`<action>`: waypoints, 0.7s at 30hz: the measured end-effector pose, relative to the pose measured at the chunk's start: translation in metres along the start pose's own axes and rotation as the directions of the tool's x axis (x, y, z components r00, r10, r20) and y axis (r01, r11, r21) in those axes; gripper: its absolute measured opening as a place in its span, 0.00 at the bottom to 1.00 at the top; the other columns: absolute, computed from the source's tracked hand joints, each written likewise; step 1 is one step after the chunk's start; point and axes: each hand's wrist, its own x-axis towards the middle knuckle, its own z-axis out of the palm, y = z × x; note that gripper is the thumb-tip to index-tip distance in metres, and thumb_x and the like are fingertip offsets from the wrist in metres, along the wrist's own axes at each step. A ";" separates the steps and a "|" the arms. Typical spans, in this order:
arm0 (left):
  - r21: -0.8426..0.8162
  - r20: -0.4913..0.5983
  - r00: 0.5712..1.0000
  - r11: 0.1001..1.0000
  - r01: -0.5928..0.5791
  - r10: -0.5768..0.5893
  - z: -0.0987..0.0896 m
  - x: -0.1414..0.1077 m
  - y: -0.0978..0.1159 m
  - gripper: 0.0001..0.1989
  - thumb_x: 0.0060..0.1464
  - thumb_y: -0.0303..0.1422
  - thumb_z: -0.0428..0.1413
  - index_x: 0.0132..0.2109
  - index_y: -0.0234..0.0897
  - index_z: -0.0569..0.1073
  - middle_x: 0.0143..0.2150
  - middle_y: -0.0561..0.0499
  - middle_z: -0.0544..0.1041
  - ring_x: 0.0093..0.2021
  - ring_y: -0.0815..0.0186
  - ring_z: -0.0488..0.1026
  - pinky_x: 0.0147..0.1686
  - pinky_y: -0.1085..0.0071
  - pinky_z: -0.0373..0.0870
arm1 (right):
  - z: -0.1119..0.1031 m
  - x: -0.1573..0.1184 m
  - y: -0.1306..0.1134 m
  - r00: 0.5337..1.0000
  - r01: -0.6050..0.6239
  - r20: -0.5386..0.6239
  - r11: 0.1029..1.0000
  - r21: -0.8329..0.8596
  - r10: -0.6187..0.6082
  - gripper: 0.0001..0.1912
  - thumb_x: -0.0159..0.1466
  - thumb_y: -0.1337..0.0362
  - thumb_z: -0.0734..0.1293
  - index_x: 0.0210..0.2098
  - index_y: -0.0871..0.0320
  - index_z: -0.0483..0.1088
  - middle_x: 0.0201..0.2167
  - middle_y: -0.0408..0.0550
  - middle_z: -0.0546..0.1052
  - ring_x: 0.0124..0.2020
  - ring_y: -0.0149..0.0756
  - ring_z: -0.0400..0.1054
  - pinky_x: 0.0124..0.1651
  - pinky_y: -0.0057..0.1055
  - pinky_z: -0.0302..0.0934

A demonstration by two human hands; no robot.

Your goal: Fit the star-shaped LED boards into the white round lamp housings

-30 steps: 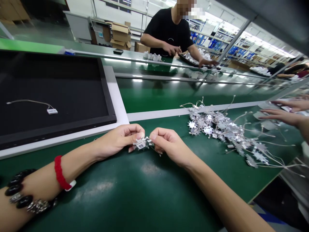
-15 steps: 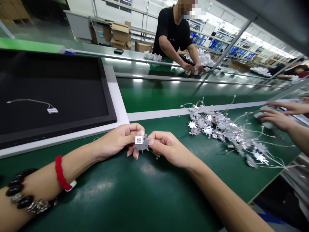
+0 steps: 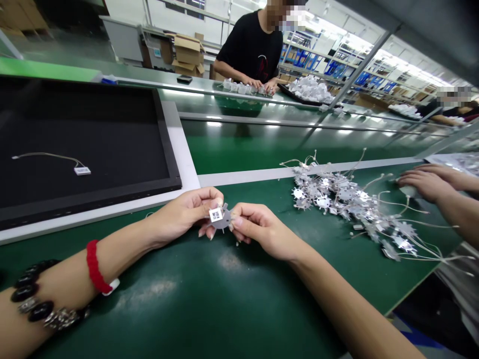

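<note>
Both hands meet over the near middle of the green surface [image 3: 224, 299], pinching one small star-shaped metal plate [image 3: 221, 218] between them, just above the surface. The left hand [image 3: 187, 214] is closed narrow, thumb and forefinger gripping the plate's left edge, where a white code label [image 3: 215, 215] faces up. The right hand [image 3: 258, 229] is curled likewise, its fingertips on the plate's right edge. The step in hand looks like checking or seating that label; any next move would call for a firm pinch and a light press without bending the prongs. A pile of like plates with wires [image 3: 355, 204] lies to the right, well apart, beside a co-worker's hands [image 3: 426, 182].
</note>
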 end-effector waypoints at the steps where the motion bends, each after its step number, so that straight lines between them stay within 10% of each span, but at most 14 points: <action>1: 0.001 -0.001 1.000 1.000 -0.001 0.001 0.000 0.000 0.000 0.27 0.54 0.54 0.67 0.34 0.36 0.66 0.23 0.57 0.74 0.20 0.74 0.69 0.19 0.80 0.60 | 0.000 0.000 0.000 1.000 -0.001 0.000 1.000 -0.002 0.001 0.24 0.65 0.43 0.70 0.29 0.57 0.65 0.23 0.39 0.66 0.24 0.28 0.57 0.29 0.29 0.52; 21: 0.003 -0.016 1.000 1.000 0.005 -0.005 0.000 -0.001 0.000 0.27 0.53 0.54 0.68 0.33 0.36 0.67 0.23 0.57 0.74 0.21 0.76 0.69 0.21 0.83 0.64 | -0.001 0.000 0.001 1.000 0.015 0.013 1.000 0.005 -0.015 0.23 0.66 0.44 0.70 0.30 0.58 0.66 0.23 0.39 0.66 0.24 0.28 0.57 0.29 0.29 0.52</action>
